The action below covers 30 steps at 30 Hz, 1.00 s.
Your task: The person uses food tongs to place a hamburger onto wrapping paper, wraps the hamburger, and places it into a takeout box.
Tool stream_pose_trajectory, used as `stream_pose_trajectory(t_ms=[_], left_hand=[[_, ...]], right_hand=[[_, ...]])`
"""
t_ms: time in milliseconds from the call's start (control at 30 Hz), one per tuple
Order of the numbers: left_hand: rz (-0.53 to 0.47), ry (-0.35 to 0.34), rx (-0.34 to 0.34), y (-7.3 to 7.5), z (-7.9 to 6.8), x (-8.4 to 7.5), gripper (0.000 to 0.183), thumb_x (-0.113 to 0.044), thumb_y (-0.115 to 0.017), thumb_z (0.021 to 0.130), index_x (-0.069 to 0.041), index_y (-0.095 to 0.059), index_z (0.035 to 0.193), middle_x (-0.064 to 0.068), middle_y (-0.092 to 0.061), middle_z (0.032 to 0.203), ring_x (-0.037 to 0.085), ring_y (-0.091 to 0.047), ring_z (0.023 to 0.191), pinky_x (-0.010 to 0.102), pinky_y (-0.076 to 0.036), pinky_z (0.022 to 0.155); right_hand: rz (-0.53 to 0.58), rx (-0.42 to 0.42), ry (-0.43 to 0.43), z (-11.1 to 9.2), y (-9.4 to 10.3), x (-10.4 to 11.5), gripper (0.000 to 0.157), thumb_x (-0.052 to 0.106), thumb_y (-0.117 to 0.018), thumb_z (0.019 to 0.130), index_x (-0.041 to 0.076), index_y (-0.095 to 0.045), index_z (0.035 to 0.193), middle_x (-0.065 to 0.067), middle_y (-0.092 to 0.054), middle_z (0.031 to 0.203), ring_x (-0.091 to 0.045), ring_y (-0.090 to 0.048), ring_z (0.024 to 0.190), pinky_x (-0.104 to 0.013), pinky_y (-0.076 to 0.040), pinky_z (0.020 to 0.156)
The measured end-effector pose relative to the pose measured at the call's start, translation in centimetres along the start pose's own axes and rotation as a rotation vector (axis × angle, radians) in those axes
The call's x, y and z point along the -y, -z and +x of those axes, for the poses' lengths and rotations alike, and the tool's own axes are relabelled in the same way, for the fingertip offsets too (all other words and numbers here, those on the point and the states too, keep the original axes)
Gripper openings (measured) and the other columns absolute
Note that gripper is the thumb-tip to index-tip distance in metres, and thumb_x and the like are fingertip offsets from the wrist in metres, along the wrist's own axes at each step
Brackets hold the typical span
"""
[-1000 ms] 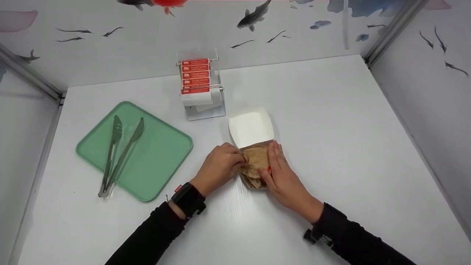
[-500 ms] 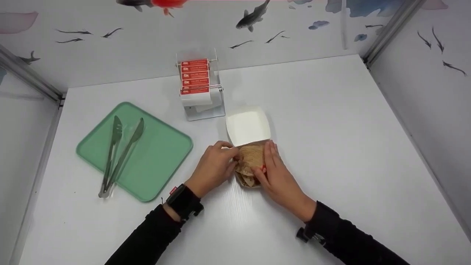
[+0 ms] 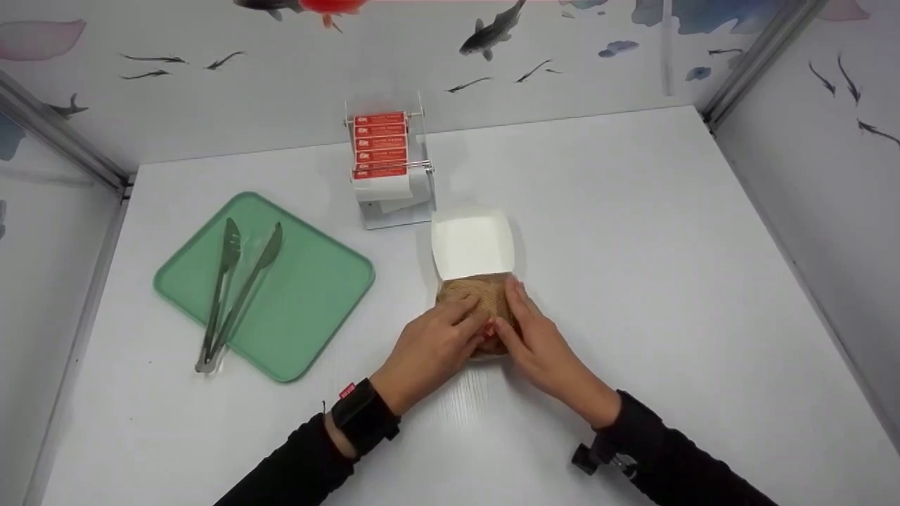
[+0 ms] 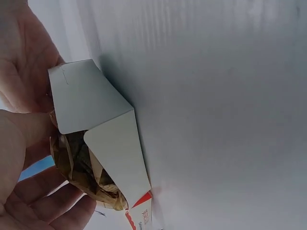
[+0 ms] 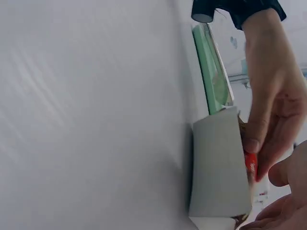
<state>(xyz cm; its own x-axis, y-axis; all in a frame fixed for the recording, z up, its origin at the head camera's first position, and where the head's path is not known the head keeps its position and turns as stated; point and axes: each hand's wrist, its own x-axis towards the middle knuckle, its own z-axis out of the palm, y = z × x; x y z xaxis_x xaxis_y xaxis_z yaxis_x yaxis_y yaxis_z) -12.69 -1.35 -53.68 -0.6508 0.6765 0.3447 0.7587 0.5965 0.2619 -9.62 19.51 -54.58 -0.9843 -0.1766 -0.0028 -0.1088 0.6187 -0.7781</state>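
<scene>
A white clamshell box [image 3: 472, 242] lies unfolded on the table, its lid half pointing away from me. Its near half holds a brown paper-wrapped bundle [image 3: 484, 287] with a red label [image 5: 251, 162] on it; the paper's contents are hidden. My left hand [image 3: 437, 339] rests over the bundle from the left, fingers spread across the paper and thumb by the label. Along the box's right side lies my right hand [image 3: 547, 346], fingers extended and thumb reaching in toward the label. The left wrist view shows crumpled paper [image 4: 79, 177] at the box's corner gap.
On the left, a green tray [image 3: 316, 309] carries metal tongs [image 3: 223, 281], their hinge end jutting past its near edge. A dispenser [image 3: 397, 214] with a roll of red labels [image 3: 380, 144] stands behind the box. Printed white walls [image 3: 394, 63] bound the table [image 3: 633, 232].
My left hand has left the bundle's left edge and moved right over its top, covering more of the paper. The right hand keeps its place at the box's right side.
</scene>
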Motion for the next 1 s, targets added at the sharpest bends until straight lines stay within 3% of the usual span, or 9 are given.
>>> stream_pose_trajectory(t_ms=[233,400,500,767,1000], left_hand=[[0.009,0.015,0.014,0.0,0.0,0.0,0.029,-0.023,-0.078,0.098,-0.013,-0.076,0.126,0.015,-0.072,0.139,0.03,-0.069,0.131,0.04,-0.058,0.108],[0.019,0.011,0.006,-0.1,-0.1,-0.1,0.03,-0.024,-0.078,0.1,-0.013,-0.076,0.127,0.013,-0.072,0.139,0.029,-0.069,0.132,0.039,-0.059,0.107],[0.022,0.005,0.005,-0.2,-0.1,-0.1,0.029,-0.025,-0.077,0.1,-0.013,-0.077,0.127,0.011,-0.072,0.139,0.028,-0.068,0.132,0.037,-0.059,0.105],[-0.045,0.01,0.008,-0.5,0.1,0.1,0.024,-0.022,-0.077,0.1,-0.014,-0.077,0.122,0.007,-0.071,0.137,0.026,-0.066,0.132,0.037,-0.062,0.1],[-0.044,0.003,0.025,-0.4,0.0,0.6,0.023,-0.021,-0.074,0.102,-0.015,-0.076,0.125,0.007,-0.07,0.138,0.026,-0.065,0.132,0.038,-0.063,0.098]], right_hand=[[0.14,0.027,-0.176,4.0,4.6,-1.2,0.064,0.03,-0.054,0.113,0.002,-0.032,0.167,-0.026,-0.05,0.161,-0.045,-0.051,0.148,-0.06,-0.043,0.122],[0.225,0.11,-0.325,8.0,6.2,-2.2,0.068,0.034,-0.052,0.113,0.003,-0.027,0.169,-0.028,-0.047,0.162,-0.045,-0.053,0.147,-0.056,-0.048,0.118],[0.282,0.151,-0.37,9.7,6.5,-2.4,0.071,0.034,-0.051,0.113,0.003,-0.021,0.17,-0.029,-0.044,0.164,-0.044,-0.051,0.149,-0.052,-0.047,0.119],[0.434,0.212,-0.368,11.1,6.2,-2.4,0.075,0.032,-0.05,0.114,0.006,-0.011,0.172,-0.031,-0.038,0.166,-0.044,-0.05,0.149,-0.052,-0.041,0.125],[0.415,0.16,-0.247,10.8,6.2,-2.1,0.069,0.03,-0.055,0.113,0.009,-0.025,0.171,-0.026,-0.044,0.157,-0.039,-0.048,0.147,-0.054,-0.045,0.121]])
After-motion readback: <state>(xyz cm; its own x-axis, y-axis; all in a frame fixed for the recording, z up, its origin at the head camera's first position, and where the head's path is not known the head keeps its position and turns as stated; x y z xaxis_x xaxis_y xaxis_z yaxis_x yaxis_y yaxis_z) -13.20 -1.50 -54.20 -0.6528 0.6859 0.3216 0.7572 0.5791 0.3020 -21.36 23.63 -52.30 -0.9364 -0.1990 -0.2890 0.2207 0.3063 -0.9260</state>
